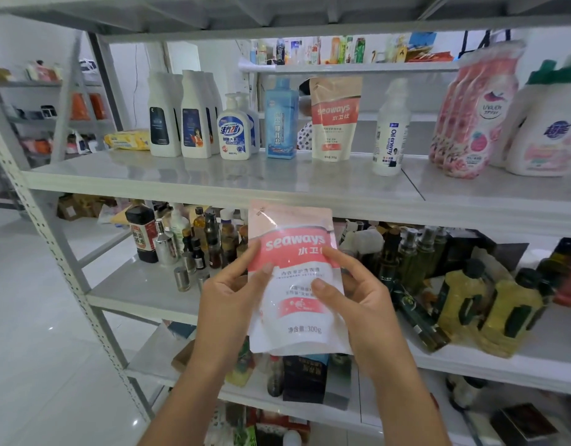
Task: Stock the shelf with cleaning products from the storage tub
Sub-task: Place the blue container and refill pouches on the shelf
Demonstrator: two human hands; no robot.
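Grey shelves (pixel 181 175) fill the room before me. I hold a pink and white pouch (pixel 292 249) upright, just below the board with the soap bottles (pixel 234 130). My left hand (pixel 228 294) grips its left edge, my right hand (pixel 364 294) its right edge. A twin pouch (pixel 334 119) stands on that board.

The held Seaways pouch (pixel 295 278) is white with coral-red bands and white lettering. On the pale grey shelf (pixel 213 175), a blue bottle (pixel 281 119) stands beside pink floral refill bags (pixel 471 111).
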